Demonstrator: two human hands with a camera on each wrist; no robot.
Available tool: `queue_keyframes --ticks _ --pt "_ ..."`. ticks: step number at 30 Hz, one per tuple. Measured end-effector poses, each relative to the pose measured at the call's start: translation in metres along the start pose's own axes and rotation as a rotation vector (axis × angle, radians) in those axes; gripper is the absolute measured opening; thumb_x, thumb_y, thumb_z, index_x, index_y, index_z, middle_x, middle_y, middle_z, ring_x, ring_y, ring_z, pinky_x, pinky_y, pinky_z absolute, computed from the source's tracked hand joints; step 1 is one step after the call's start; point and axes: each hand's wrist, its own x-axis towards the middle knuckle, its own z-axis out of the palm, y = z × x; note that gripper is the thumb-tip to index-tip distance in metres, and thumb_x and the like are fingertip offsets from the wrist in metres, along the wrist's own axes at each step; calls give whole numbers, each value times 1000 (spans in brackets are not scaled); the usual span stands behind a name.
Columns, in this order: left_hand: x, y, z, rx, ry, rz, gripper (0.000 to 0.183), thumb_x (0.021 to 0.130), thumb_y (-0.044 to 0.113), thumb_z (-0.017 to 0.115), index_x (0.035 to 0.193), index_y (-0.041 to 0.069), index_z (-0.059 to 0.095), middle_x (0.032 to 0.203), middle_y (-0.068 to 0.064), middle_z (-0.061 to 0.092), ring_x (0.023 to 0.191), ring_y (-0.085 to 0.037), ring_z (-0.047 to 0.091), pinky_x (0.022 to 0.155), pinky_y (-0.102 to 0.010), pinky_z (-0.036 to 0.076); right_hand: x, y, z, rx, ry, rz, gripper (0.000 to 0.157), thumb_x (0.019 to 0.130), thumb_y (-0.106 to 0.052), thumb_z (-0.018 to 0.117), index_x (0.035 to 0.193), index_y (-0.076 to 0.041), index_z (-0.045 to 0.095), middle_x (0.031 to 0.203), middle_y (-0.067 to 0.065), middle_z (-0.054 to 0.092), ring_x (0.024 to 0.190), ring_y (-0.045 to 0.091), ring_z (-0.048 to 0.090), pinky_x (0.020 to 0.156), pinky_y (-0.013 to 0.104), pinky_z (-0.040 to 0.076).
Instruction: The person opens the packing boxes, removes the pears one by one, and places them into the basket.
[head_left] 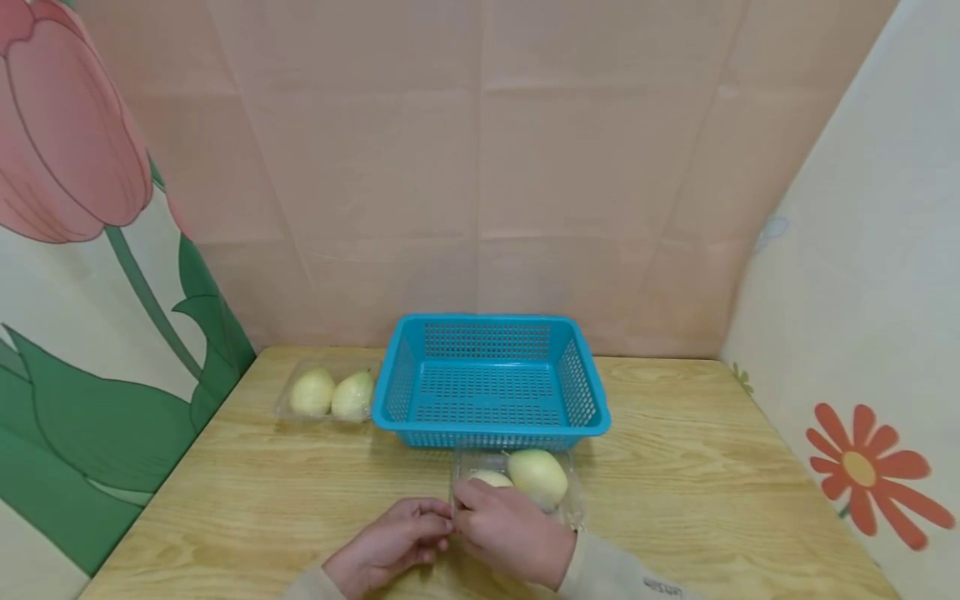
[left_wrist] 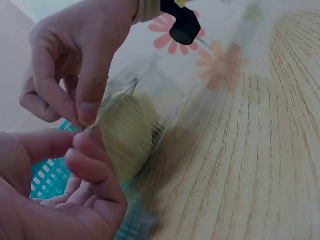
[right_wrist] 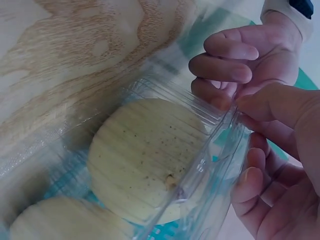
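A clear plastic clamshell box [head_left: 573, 500] lies on the table close to me, with two pale yellow pears in it. One pear [head_left: 537, 479] shows whole in the head view; the other [head_left: 491, 477] is partly covered by my right hand [head_left: 517, 533]. That hand reaches over the box and pinches its edge at the left corner between thumb and fingers. My left hand [head_left: 397, 537] meets it there, thumb and curled fingertips pinching the same corner, as the left wrist view shows. In the right wrist view the box's ribbed rim [right_wrist: 215, 132] runs up to both hands' fingertips.
A blue perforated basket [head_left: 491, 432] stands right behind the box. At the table's back left, another clear box [head_left: 283, 400] holds two pears [head_left: 312, 392], close beside the basket. A pinkish cloth [head_left: 480, 167] hangs behind the wooden table [head_left: 712, 500], with flower-printed panels at both sides.
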Motion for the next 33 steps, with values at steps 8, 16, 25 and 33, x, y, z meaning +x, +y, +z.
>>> queue_keyframes --ticks 8,16,25,33 --pt "2 1 5 -5 10 16 13 88 2 56 88 12 63 68 6 46 60 -6 38 53 -17 31 -1 2 4 -6 14 -23 14 77 -21 83 80 -18 70 84 -9 49 74 4 51 56 10 41" --pt "3 1 6 17 10 20 16 89 0 54 84 14 61 65 7 41 57 -5 32 50 -16 26 -3 2 7 -22 30 -27 14 77 -22 83 81 -20 70 83 -9 49 74 4 52 56 11 42" --pt "6 -1 6 39 55 -1 3 91 6 59 90 7 62 64 7 41 56 -4 33 49 -16 26 -1 4 7 90 32 10 12 81 -18 81 81 -19 69 83 -10 47 73 2 47 58 6 36" --pt "5 1 6 37 27 -31 5 90 10 59 86 12 60 65 5 42 56 -5 35 48 -15 28 -5 7 1 128 3 41 15 80 -19 80 83 -22 66 86 -10 49 74 1 45 59 6 32"
